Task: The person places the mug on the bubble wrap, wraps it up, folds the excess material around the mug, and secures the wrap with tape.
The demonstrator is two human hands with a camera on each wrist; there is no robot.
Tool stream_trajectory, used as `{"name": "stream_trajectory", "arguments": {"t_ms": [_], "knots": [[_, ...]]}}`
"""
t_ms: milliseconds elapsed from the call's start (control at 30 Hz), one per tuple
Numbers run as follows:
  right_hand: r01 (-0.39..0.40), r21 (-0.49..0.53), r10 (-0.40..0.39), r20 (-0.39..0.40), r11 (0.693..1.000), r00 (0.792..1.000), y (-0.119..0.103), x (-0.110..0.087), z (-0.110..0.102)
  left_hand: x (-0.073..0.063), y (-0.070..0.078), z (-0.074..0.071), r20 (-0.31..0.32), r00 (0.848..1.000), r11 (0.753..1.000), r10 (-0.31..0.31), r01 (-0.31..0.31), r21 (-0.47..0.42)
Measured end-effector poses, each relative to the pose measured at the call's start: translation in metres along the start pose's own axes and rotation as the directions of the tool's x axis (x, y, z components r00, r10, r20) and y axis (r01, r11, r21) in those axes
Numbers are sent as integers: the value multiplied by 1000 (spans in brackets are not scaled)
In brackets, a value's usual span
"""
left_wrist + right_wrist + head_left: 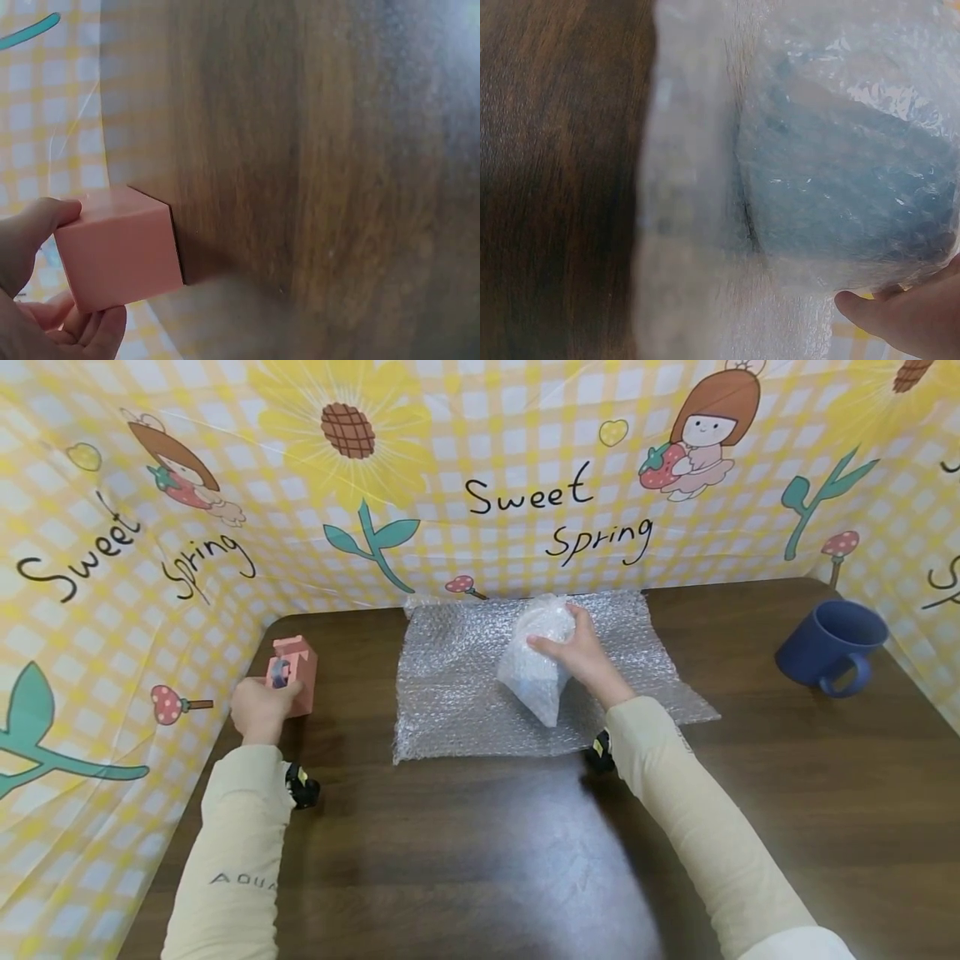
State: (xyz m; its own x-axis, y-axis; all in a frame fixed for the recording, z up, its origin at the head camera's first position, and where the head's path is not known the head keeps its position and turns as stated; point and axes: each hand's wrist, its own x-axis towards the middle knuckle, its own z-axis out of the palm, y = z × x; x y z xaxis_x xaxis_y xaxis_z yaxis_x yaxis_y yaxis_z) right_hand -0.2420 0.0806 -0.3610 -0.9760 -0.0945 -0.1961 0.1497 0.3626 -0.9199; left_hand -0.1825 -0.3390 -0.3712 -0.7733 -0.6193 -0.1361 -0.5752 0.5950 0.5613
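Note:
My left hand [258,706] grips a pink tape dispenser [303,668] at the table's left side, with a roll of tape visible in it. In the left wrist view, thumb and fingers hold opposite sides of the dispenser's boxy pink end [124,255]. My right hand [581,652] holds a bundle wrapped in bubble wrap [536,652], thumb on the near side and fingers on the far side. Something bluish shows through the wrapping of the bundle [855,172] in the right wrist view; its shape is hidden. Under the bundle lies a flat bubble wrap sheet [450,693].
A blue mug [817,647] stands upright at the right of the brown wooden table [450,860], its handle toward me. Behind and at both sides hangs a yellow checked cloth [495,435] with printed flowers and words. Dark wrist cameras sit by both sleeves.

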Motion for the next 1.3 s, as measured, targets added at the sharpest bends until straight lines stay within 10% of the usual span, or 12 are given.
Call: {"name": "stream_trajectory", "arguments": {"t_ms": [567, 833, 1300], "knots": [[-6, -12, 6, -4, 1000, 1000, 1, 2, -1, 14, -20, -16, 129, 983, 992, 128, -125, -35], [-7, -12, 7, -5, 1000, 1000, 1, 2, 1, 20, -29, -27, 228, 947, 970, 225, -240, 39], [12, -18, -12, -24, 1000, 1000, 6, 3, 1, 32, -25, -45, 442, 873, 955, 205, -278, 106]]}}
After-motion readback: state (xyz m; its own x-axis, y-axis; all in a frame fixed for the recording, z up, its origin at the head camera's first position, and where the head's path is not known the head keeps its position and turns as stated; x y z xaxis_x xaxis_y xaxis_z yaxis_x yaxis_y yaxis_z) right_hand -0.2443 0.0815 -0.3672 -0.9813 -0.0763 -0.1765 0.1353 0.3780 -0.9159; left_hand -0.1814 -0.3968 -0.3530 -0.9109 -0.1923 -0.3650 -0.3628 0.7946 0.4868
